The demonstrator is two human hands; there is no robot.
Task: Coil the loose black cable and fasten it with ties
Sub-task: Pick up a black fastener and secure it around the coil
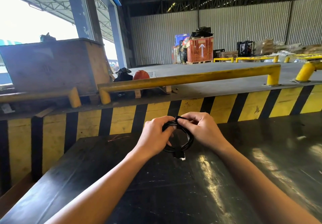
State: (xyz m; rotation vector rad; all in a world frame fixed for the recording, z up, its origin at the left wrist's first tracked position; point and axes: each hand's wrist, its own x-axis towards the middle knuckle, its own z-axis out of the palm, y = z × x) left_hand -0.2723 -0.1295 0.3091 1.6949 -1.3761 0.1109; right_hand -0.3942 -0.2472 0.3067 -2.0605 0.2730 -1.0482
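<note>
The black cable [184, 143] is wound into a small round coil held just above the dark table [174, 189]. My left hand [156, 135] grips the coil's left side, fingers curled through the loop. My right hand [200, 129] pinches a black tie [179, 119] wrapped over the top of the coil. At the coil's bottom hangs a black plug with a white tip [181, 156]. A second tie may sit there, but I cannot tell.
A yellow-and-black striped wall [244, 105] rises behind the table's far edge, topped by yellow guard rails [191, 79]. Beyond it stand a large wooden crate [52, 65] at the left and pallets with boxes [200, 49] farther back.
</note>
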